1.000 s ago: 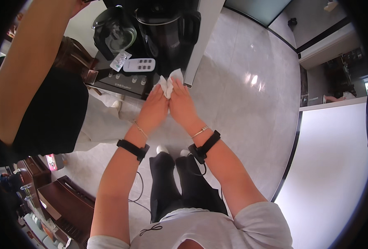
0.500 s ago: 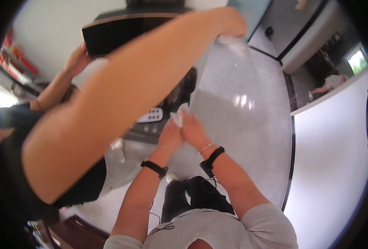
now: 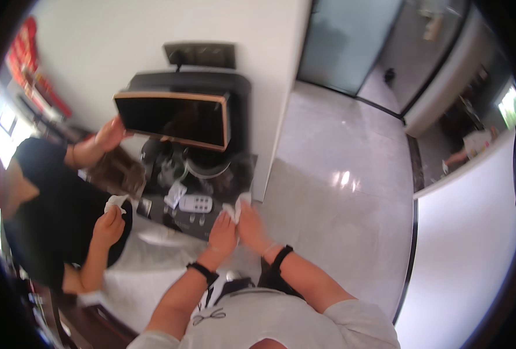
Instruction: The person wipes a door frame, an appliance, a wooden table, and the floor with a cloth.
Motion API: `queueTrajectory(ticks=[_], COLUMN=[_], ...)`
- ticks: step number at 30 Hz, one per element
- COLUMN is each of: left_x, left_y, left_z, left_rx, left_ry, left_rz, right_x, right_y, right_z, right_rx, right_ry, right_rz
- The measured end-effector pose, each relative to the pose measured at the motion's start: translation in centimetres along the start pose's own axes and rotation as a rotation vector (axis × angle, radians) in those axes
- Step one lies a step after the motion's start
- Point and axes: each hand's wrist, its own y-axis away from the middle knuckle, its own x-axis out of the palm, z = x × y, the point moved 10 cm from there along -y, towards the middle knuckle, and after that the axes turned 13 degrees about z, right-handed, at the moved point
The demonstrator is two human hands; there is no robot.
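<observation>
My left hand (image 3: 223, 234) and my right hand (image 3: 251, 225) are close together over the near right edge of a black tabletop (image 3: 176, 224). Both have their fingers closed on a crumpled white tissue (image 3: 235, 207). Just left of my hands lies a white oblong block (image 3: 195, 203) with several dark spots, and beside it a small white packet (image 3: 175, 194). Farther back, a black box-shaped panel with a copper-coloured rim (image 3: 173, 119) is tilted above the tabletop. A co-worker's hand (image 3: 111, 134) touches its left end. The same person's other hand (image 3: 113, 225) holds another white tissue (image 3: 116, 203).
The co-worker in black (image 3: 66, 215) stands close on my left. Dark round items (image 3: 208, 168) sit on the tabletop beneath the panel. A white wall (image 3: 269, 52) rises behind. Shiny grey floor (image 3: 339, 227) extends to the right, toward a glass door (image 3: 345, 46) and a white partition (image 3: 467, 250).
The co-worker's arm, which stretched across in front of me, has drawn back left with its tissue. That uncovers the panel and tabletop. My hands stay together on the tissue; the view has shifted.
</observation>
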Motion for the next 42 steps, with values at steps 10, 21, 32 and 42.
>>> queueTrajectory(ticks=[10, 21, 32, 42], left_x=[-0.3, -0.3, -2.4, -6.3], left_y=[2.1, 4.2, 10.6, 14.3], left_z=[-0.9, -0.6, 4.3, 21.3], left_rx=[-0.255, -0.290, 0.055, -0.166], left_ry=[0.070, 0.133, 0.025, -0.008], left_rz=[-0.101, -0.171, -0.182, -0.248], right_x=[1.9, 0.3, 4.4, 13.4], right_y=[-0.4, 2.6, 4.1, -5.7], right_z=[-0.4, 3.0, 10.5, 20.6], right_rx=[-0.262, -0.384, -0.247, -0.274], right_ry=[-0.061, 0.144, 0.266, 0.430], right_rz=[0.473, 0.618, 0.671, 0.414])
